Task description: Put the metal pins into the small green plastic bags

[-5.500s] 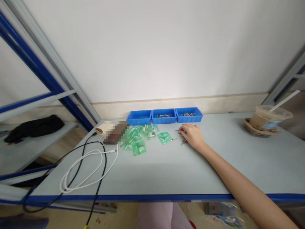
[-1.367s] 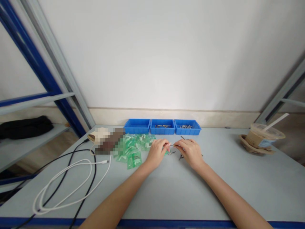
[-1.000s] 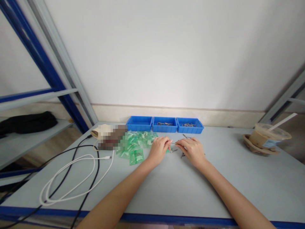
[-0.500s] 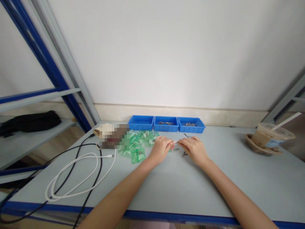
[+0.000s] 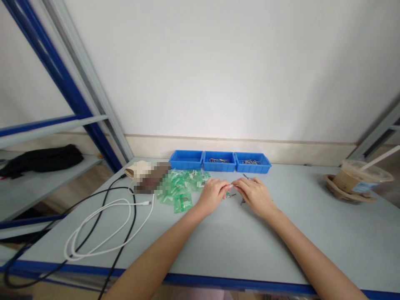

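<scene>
I have a small metal piece (image 5: 233, 186), slim and grey, in front of the blue trays (image 5: 219, 167), apparently pinched between the fingertips of the left hand (image 5: 213, 193) and right hand (image 5: 255, 196). Those fingers cover most of it, so I can't read its full shape from here. The trays bound the far side; nearer, grey tabletop (image 5: 231, 241) runs to its blue front edge (image 5: 243, 283).

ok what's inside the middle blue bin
Thin silvery metal pieces lie inside the middle blue plastic bin. Its front side hides the nearest strip of floor, so anything there can't be seen.
</scene>
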A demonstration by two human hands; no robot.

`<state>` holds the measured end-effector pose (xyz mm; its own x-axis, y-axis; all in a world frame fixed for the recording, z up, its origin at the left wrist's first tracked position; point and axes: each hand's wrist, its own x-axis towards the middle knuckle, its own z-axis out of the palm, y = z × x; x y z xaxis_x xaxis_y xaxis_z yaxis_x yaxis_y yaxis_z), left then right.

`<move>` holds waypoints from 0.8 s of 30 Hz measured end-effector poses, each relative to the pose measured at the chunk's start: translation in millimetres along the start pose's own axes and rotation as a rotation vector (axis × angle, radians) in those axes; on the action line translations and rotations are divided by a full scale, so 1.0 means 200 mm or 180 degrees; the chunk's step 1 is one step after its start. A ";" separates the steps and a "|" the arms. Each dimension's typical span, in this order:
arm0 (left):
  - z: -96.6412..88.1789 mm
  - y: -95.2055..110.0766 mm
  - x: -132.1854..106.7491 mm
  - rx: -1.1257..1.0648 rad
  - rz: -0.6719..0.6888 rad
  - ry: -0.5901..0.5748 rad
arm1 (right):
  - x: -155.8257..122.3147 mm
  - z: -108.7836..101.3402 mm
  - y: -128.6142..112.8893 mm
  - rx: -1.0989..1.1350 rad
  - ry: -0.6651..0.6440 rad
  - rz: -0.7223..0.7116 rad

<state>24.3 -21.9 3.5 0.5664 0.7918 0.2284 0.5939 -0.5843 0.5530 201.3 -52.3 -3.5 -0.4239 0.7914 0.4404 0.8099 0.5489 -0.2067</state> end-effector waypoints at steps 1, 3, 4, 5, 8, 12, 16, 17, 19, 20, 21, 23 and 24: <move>0.00 0.00 0.00 0.0024 -0.0013 0.0023 | 0.00 0.00 0.00 0.0017 0.0006 -0.0022; 0.00 0.00 0.00 0.0047 -0.0030 0.0015 | 0.00 0.01 0.01 0.0037 0.0064 -0.0012; 0.00 0.00 0.00 0.0042 -0.0022 -0.0015 | -0.01 0.01 0.01 0.0038 0.0093 0.0003; 0.00 0.01 0.00 0.0024 -0.0014 -0.0044 | -0.01 0.02 0.01 0.0033 0.0124 0.0026; 0.00 0.01 0.00 -0.0063 -0.0020 -0.0065 | -0.01 0.02 0.02 0.0012 0.0168 0.0073; -0.01 0.00 0.00 0.0019 -0.0006 -0.0016 | -0.01 0.02 0.02 0.0027 0.0081 0.0074; 0.00 -0.01 0.00 0.0049 0.0004 0.0052 | -0.01 0.01 0.02 -0.0016 0.0076 0.0011; 0.00 -0.01 0.00 0.0032 0.0023 0.0058 | -0.01 0.01 0.02 -0.0042 0.0086 0.0010; 0.00 -0.01 -0.01 0.0004 0.0060 0.0075 | -0.01 0.01 0.01 -0.0073 0.0106 0.0020; 0.00 0.00 -0.01 -0.0002 0.0073 0.0095 | 0.00 0.01 0.01 -0.0074 0.0111 0.0026; 0.00 0.00 -0.01 0.0006 0.0088 0.0125 | 0.00 0.00 0.01 -0.0070 0.0113 0.0031; 0.00 -0.01 -0.01 0.0076 0.0132 0.0209 | 0.00 0.00 0.01 -0.0031 0.0101 0.0044; 0.01 -0.01 -0.01 0.0129 0.0150 0.0266 | 0.00 0.00 0.01 0.0004 0.0099 0.0043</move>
<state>22.8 -22.2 1.2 0.5457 0.7743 0.3205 0.5912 -0.6267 0.5076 202.8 -51.7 -3.0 -0.4002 0.7900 0.4645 0.8149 0.5386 -0.2140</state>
